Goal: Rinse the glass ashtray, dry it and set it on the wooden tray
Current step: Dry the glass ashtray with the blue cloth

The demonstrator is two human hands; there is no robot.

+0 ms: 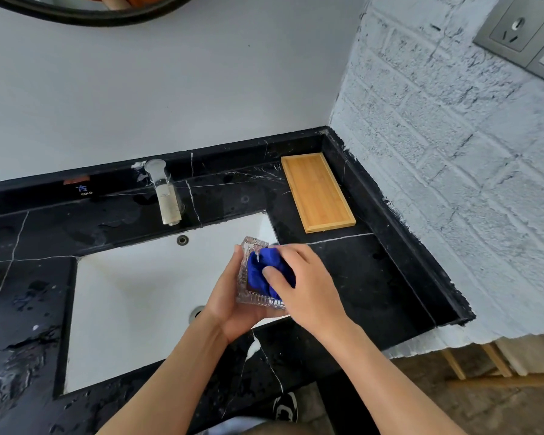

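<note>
My left hand [230, 309] holds a square cut-glass ashtray [248, 296] tilted on edge over the right end of the white sink [132, 296]. A bunched blue cloth [259, 268] is pressed into the ashtray's hollow by my right hand [305, 284], whose fingers are closed on it. The wooden tray [318, 193] lies bare on the black counter at the back right, near the corner of the walls, a short way beyond my hands.
A steel tap [167, 196] stands behind the sink, with no water running. The black marble counter [358, 277] is wet on the left. A white brick wall [453, 183] bounds the counter on the right; the counter's front edge is near my forearms.
</note>
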